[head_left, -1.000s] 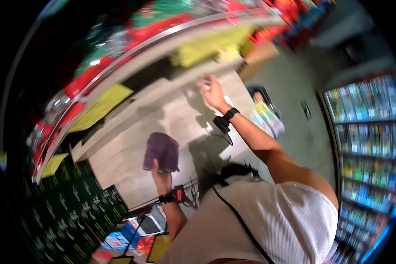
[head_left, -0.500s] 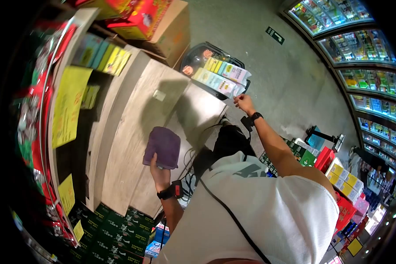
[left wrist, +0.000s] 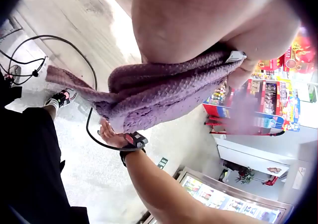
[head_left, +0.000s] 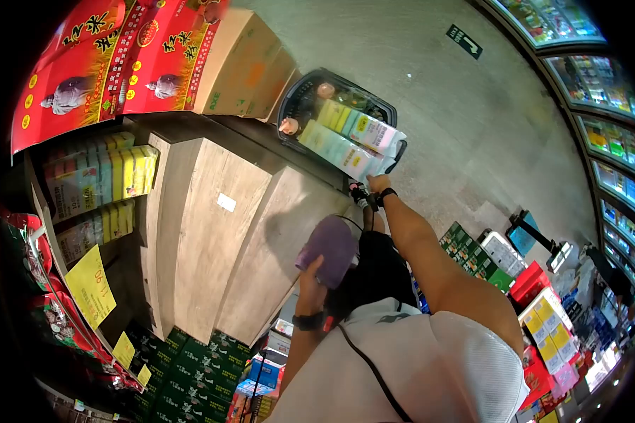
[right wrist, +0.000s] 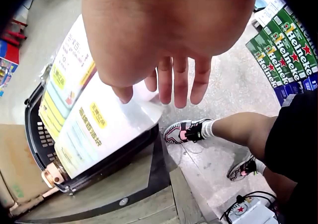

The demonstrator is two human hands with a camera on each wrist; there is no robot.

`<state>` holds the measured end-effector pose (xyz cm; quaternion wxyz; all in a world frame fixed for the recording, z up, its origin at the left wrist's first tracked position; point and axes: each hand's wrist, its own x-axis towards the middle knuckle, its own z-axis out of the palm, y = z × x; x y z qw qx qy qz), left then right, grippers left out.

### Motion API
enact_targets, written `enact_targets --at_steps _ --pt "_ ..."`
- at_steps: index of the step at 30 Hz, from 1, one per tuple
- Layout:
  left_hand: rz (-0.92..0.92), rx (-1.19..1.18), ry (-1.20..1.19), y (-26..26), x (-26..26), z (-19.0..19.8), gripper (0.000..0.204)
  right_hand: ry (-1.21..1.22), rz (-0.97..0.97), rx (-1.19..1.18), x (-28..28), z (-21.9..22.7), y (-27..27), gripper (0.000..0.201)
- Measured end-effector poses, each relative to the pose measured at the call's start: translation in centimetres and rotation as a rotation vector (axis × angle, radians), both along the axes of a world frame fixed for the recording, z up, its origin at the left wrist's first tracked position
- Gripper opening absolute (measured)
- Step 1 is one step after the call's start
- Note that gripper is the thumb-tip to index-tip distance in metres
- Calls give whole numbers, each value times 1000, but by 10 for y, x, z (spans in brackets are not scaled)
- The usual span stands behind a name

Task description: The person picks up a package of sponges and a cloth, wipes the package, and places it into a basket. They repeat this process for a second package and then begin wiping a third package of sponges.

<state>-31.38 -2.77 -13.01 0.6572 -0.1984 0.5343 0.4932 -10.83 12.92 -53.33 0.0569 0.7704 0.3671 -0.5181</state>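
Observation:
My left hand (head_left: 310,287) (left wrist: 198,20) grips a folded purple cloth (head_left: 334,247) (left wrist: 169,92), held above the wooden step's right edge, close to the body. In the left wrist view the cloth hangs in folds with a small white label. My right hand (head_left: 379,185) (right wrist: 169,40) is at the near end of two plastic-wrapped packs (head_left: 336,149) (right wrist: 94,122) in a black basket (head_left: 284,102) (right wrist: 33,139). Its fingers point down, loosely straight, in the right wrist view; whether they touch the clear wrapping I cannot tell.
Wooden stepped shelving (head_left: 212,233) stands at the left, with a small white piece (head_left: 226,202) on it. A cardboard box (head_left: 243,70) and red cartons (head_left: 159,63) are beyond. A black cable (left wrist: 74,43) loops near the feet. Green cartons (right wrist: 285,48) stand on the floor.
The head view has turned from the shelving toward the basket. My left hand has brought the cloth rightward, closer to the body. My right hand has moved to the packs' near end.

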Motion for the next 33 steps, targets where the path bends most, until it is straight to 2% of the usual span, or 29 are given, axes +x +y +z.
enact_targets --at_steps 2,3,4,6,9,11,12,13,16,17,19,20,21,23,24,28,30,33 --pt "36 -48 36 3 5 8 48 -110 190 51 -14 38 9 45" --pt "64 -95 55 2 7 12 48 -71 256 -48 -20 64 20 37" --pt "71 -114 74 -2 7 13 47 -108 199 -62 -20 39 12 37" --pt "109 -114 98 -8 7 17 47 -144 161 -65 -24 26 9 37" --pt "172 -134 112 -19 8 23 47 -152 320 21 -15 12 4 36" --pt "244 -81 133 -34 12 24 41 -172 430 105 -10 1 1 28" --pt "253 -63 144 -38 15 28 39 -85 341 198 -10 28 4 21" --pt "273 -55 148 -48 18 29 39 -80 359 209 -14 53 7 21" --pt "322 10 96 -83 28 21 40 -3 328 454 -25 116 12 18" --pt "376 -7 80 -96 34 19 41 6 344 470 -27 125 10 18" --pt "444 -1 67 -114 45 21 43 129 328 740 -30 140 8 15" --pt "451 39 76 -123 51 25 43 244 322 804 -32 147 9 13" --pt "459 79 85 -133 57 29 44 255 337 822 -33 153 7 13" --pt "509 137 109 -157 70 30 44 502 278 896 -35 193 7 14" --pt "541 171 129 -171 78 32 44 441 432 1047 -34 214 7 14" --pt "681 188 138 -223 107 45 42 656 487 896 -22 321 -19 16" --pt "640 280 197 -250 116 51 41 768 524 788 -7 373 -38 14" --pt "660 382 305 -285 119 54 43 916 677 884 18 432 -62 10"
